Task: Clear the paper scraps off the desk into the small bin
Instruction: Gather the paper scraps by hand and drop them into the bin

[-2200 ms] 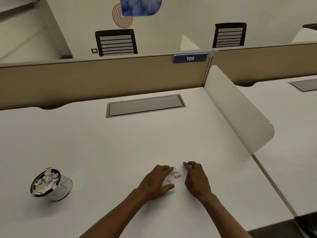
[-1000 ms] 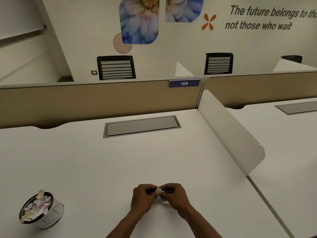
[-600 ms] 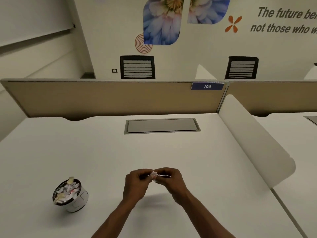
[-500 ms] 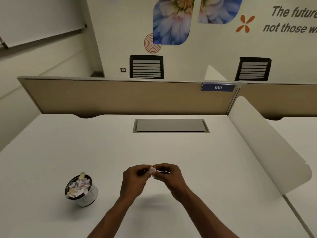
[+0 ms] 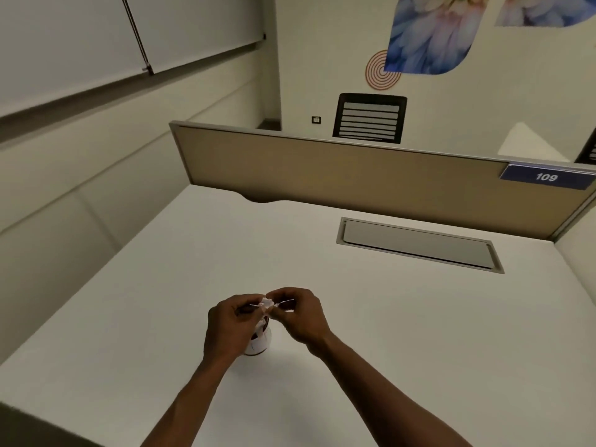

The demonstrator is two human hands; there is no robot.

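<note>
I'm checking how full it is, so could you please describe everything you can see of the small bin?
Little of the small bin shows: a white, round, cup-like wall with a thin dark line drawn on it and a dark rim above. It stands upright on the white desk, directly beneath the left hand and the right hand, which pinch a wad of paper scraps above it. The left hand hides most of it, so its contents cannot be judged.

Head camera looks steeply down, close over the desk.
</note>
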